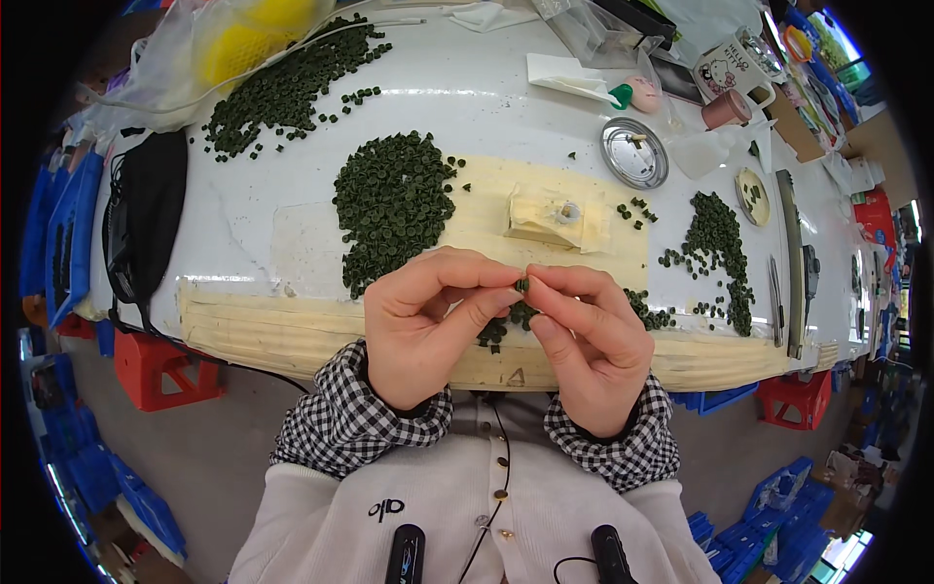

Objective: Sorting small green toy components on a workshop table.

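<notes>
The left hand [425, 326] and the right hand [587, 336] are meeting just above the near edge of the white desk [243, 224], and their fingertips are pinching together on a small dark green piece [522, 285]. Each grip is clamped on that piece from its own side, thumb and forefinger pressing in; the piece is so small that its exact shape cannot be made out, though it is probably one of the little green rings lying all around.

Directly beneath the grip, a few more green rings [506, 321] are lying on the desk, partly hidden by the fingers. Up and to the left of the grip, a dense heap of green rings [394, 204] is sitting, and farther off in the same direction a larger scattered pile [292, 88] is spreading toward the far edge. To the right of the grip, another loose scatter [720, 248] is lying. Just beyond the grip, a small taped block [550, 216] with a hole in its top is sitting on a cream-coloured patch of the desk. Farther out to the right, a round metal lid [633, 153] is resting flat. Checked cuffs are covering both wrists.
</notes>
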Demonstrator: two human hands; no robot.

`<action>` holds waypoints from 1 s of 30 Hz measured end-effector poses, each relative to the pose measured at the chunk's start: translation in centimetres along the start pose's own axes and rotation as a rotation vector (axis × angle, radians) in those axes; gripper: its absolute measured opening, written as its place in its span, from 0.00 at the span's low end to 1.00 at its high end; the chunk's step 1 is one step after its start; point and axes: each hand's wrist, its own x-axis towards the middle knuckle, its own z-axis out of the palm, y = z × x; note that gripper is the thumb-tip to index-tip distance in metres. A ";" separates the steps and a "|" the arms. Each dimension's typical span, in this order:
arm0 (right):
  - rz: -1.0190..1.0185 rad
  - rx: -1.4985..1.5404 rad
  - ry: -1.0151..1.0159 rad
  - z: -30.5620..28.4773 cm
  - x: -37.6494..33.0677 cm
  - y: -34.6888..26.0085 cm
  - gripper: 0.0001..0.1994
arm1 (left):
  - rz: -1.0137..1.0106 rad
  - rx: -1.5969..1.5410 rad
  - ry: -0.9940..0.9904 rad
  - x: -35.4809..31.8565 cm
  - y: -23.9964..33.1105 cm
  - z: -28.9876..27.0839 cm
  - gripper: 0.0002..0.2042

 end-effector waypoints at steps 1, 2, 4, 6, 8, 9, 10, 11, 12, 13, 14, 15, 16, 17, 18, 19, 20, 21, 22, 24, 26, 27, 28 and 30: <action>-0.003 -0.015 -0.007 0.0 0.0 -0.1 0.14 | 0.005 0.010 0.001 0.0 0.0 0.0 0.09; -0.006 -0.029 -0.014 -0.1 0.1 -0.1 0.14 | 0.009 0.020 0.002 0.0 -0.1 0.0 0.09; -0.020 -0.051 -0.026 -0.2 0.1 -0.1 0.14 | 0.025 0.050 0.002 0.0 -0.1 0.0 0.09; -0.042 -0.065 -0.037 -0.4 0.2 0.0 0.14 | 0.033 0.067 -0.001 0.0 -0.1 0.0 0.09; -0.036 -0.080 -0.055 -0.6 0.3 -0.2 0.14 | 0.035 0.073 -0.005 0.1 -0.1 0.0 0.09; -0.033 -0.087 -0.064 -0.7 0.3 -0.3 0.14 | 0.031 0.082 -0.007 0.1 -0.1 0.0 0.09; -0.042 -0.102 -0.071 -0.7 0.3 -0.3 0.14 | 0.028 0.090 -0.011 0.1 -0.1 0.0 0.09; -0.051 -0.116 -0.078 -0.8 0.3 -0.2 0.14 | 0.024 0.099 -0.014 0.1 -0.1 -0.1 0.08; -0.060 -0.131 -0.084 -0.8 0.4 -0.2 0.14 | 0.029 0.126 -0.021 0.1 -0.1 -0.1 0.08; -0.059 -0.130 -0.081 -0.8 0.4 -0.2 0.14 | 0.034 0.155 -0.026 0.1 -0.1 -0.2 0.08; -0.058 -0.130 -0.078 -0.8 0.4 -0.2 0.14 | 0.040 0.184 -0.032 0.1 -0.1 -0.3 0.08; -0.058 -0.130 -0.074 -0.9 0.4 -0.1 0.14 | 0.032 0.173 -0.030 0.1 -0.1 -0.2 0.08; -0.062 -0.151 -0.072 -0.8 0.4 -0.2 0.14 | 0.026 0.162 -0.027 0.1 -0.1 -0.2 0.08; -0.065 -0.172 -0.070 -0.8 0.5 -0.3 0.14 | 0.021 0.152 -0.025 0.1 0.0 -0.2 0.08; -0.069 -0.193 -0.068 -0.9 0.6 -0.4 0.14 | 0.004 0.115 -0.010 0.1 0.0 0.0 0.08; -0.076 -0.200 -0.064 -0.9 0.7 -0.5 0.15 | -0.012 0.078 0.004 0.2 0.1 0.1 0.08; -0.083 -0.207 -0.061 -1.0 0.9 -0.5 0.15 | -0.028 0.042 0.017 0.1 0.1 0.2 0.08; -0.090 -0.214 -0.057 -1.1 1.1 -0.5 0.15 | -0.036 0.041 0.024 0.1 0.1 0.1 0.08; -0.111 -0.275 -0.023 -1.5 1.3 -0.6 0.15 | -0.046 0.038 0.033 0.0 0.1 0.0 0.08; -0.152 -0.395 0.046 -2.2 2.0 -1.1 0.15 | -0.046 0.045 0.041 -0.1 0.0 -0.2 0.08; -0.214 -0.568 0.120 -2.7 3.2 -1.2 0.14 | -0.033 0.061 0.034 -0.1 -0.1 -0.2 0.08; -0.260 -0.651 0.131 -3.0 4.0 -1.0 0.13 | -0.039 0.058 0.044 -0.1 0.0 -0.1 0.08; -0.279 -0.707 0.112 -3.1 4.7 -1.0 0.13 | -0.043 0.054 0.050 0.0 0.1 0.1 0.08; -0.315 -0.819 0.072 -3.2 5.7 -0.9 0.11 | -0.045 0.042 0.049 0.1 0.2 0.2 0.08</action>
